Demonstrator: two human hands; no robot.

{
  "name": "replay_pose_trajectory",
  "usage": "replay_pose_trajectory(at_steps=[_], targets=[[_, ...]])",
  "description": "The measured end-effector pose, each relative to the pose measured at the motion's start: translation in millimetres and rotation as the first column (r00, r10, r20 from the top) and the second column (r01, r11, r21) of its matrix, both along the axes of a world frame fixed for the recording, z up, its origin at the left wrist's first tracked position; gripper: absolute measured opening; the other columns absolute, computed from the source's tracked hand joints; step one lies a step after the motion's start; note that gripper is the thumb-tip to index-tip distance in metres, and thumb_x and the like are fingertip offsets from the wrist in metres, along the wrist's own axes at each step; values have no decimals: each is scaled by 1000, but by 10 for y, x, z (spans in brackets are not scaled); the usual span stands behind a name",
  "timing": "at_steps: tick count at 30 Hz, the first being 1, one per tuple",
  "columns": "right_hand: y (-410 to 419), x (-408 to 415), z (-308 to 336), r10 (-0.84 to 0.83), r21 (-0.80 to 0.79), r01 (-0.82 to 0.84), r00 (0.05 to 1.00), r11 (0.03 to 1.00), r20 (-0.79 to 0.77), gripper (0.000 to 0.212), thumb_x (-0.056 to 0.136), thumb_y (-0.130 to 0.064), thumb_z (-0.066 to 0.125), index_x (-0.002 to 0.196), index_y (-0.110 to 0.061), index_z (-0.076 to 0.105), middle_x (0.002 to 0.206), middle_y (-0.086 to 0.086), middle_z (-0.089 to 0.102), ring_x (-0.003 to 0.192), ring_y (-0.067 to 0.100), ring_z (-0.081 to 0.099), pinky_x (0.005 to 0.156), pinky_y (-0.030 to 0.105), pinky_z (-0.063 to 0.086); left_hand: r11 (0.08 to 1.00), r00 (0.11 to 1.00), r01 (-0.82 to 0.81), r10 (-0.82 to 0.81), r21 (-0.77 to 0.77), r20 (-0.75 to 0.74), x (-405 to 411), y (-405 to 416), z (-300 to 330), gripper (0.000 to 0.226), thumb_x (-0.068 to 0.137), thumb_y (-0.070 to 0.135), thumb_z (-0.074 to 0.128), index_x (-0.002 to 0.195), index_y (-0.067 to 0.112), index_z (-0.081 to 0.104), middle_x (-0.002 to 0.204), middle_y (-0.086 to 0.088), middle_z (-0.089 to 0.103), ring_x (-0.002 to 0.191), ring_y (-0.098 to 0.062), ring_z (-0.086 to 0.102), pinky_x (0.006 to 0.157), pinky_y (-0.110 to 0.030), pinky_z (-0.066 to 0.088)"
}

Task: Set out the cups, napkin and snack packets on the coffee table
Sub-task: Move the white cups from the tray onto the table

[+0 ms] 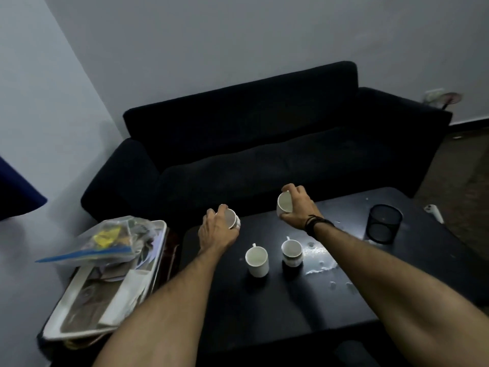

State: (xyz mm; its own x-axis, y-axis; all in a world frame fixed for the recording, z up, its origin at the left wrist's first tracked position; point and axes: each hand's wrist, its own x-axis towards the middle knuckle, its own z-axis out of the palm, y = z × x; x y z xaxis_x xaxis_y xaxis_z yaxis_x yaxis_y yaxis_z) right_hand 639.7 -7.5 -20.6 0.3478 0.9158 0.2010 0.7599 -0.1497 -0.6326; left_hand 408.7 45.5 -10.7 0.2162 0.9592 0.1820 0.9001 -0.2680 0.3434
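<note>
Cups — one enclosed by each hand's fingers, above the table.

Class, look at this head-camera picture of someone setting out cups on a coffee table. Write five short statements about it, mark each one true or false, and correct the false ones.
1. Each hand holds a white cup. True: the left hand grips one cup and the right hand grips another cup.
2. Three cups stand on the table. False: only two, a plain cup and a patterned cup.
3. The black mesh holder sits on the table, right of the hands. True.
4. The bag of snack packets already lies on the coffee table. False: it rests on a tray left of the table.
5. The sofa is white. False: it is dark.
</note>
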Motion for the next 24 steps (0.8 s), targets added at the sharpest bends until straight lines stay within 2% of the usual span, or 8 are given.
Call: replay_pose_trajectory(at_steps=[3,7,13,16,24], targets=[[93,202,-171,-36,-45,35,999,998,-24,65,69,-25,77,124,-26,42,121,5,49,103,31,59,81,39,52,1000,1000,13,-13,-2,-1,281,135,-146,56,83,52,60,131,28,46,116,-9,52,109,-29,54,82,-40,51],[301,284,-453,-36,-109,29,997,994,-68,62,69,-26,75,122,-32,45,120,1,49,104,30,59,79,30,45,999,1000,13,-13,-40,-4,521,342,-389,58,82,50,62,134,29,46,117,-9,51,111,-29,53,84,-40,49],[691,220,-830,22,-180,-40,995,983,-100,58,70,-21,73,122,-30,49,119,4,48,106,28,59,83,32,49,991,1000,-11,12,-130,6,775,599,-777,61,79,49,66,134,32,47,119,-8,51,113,-28,51,85,-39,48],[826,173,-999,58,-213,-80,992,974,-110,53,74,-23,71,122,-29,50,117,5,48,106,29,60,86,33,51,986,999,-5,-1,-165,-35,849,667,-947,61,79,47,67,135,33,47,120,-8,51,115,-28,50,87,-39,48],[945,93,-1311,103,-333,-133,989,934,-106,49,77,-21,69,122,-28,53,125,8,48,117,29,55,93,31,46,963,997,-29,7,-269,-82,855,668,-1256,56,81,46,66,133,33,48,126,-8,50,121,-29,47,90,-39,47]])
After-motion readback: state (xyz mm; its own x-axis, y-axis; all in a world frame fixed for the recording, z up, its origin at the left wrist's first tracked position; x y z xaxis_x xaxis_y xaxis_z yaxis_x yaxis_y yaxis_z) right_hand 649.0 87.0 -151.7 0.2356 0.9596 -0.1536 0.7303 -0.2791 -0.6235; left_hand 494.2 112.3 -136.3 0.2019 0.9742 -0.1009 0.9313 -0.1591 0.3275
